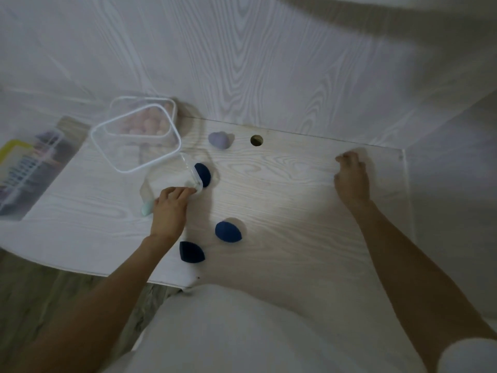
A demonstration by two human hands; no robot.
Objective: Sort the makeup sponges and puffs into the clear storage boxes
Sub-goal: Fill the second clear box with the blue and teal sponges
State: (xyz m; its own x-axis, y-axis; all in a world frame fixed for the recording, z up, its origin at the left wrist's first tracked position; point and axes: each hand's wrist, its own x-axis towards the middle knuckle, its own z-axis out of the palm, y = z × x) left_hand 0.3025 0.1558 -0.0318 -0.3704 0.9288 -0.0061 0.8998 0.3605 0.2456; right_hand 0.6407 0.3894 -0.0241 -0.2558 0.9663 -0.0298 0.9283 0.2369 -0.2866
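My left hand [170, 208] grips the near edge of a small clear box [185, 172] lying on the pale wooden table [282, 205]. A dark blue sponge [203, 174] lies right beside that box. Two more dark blue sponges [228, 232] [191, 252] lie nearer to me. A lilac sponge [219, 140] sits farther back. A mint sponge [147, 208] peeks out left of my left hand. A larger clear box [135, 135] with a white rim holds several pale pink puffs [150, 122]. My right hand [351, 176] rests at the table's right with fingers curled; whether it holds anything is hidden.
A round cable hole [256, 140] is in the table behind the lilac sponge. A clear organiser with dark items [29, 168] sits on a lower surface at far left. The table's right edge runs close past my right hand. White wood-grain wall panels stand behind.
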